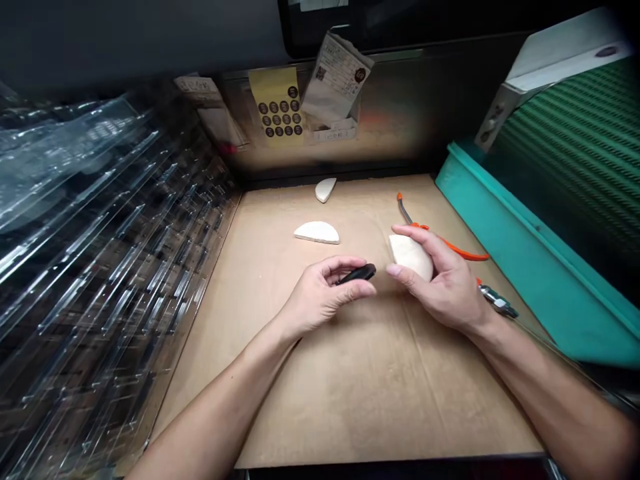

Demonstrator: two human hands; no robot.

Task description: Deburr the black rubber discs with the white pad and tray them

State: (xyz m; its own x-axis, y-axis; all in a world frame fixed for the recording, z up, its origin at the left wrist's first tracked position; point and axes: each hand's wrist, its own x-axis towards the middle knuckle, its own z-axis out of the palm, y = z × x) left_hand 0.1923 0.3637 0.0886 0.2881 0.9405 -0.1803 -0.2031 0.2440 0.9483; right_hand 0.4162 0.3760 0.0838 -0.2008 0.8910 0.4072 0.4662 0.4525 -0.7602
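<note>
Head view: two bare forearms reach in from the near edge over a cardboard sheet (360, 407).
Left hand (317, 297): curled, pinching a small black object (358, 273) between thumb and fingers.
Right hand (443, 280): closed around a white half-round piece (410, 257), held just beside the black object.
Beyond the hands: a white half-moon piece (317, 233) lies flat; a smaller white wedge (325, 190) sits near the back edge.
Right edge: an orange-handled tool (445, 241) and a metal fitting (497, 301) lie by the right hand, near a teal bin (530, 260).
Left edge: stacked transparent plastic sheets (105, 247) run alongside the cardboard.
Back edge: a yellow sticker sheet (276, 107) hangs on a dark wall (400, 100).
Open room: a wide stretch of cardboard between wrists and near edge.
</note>
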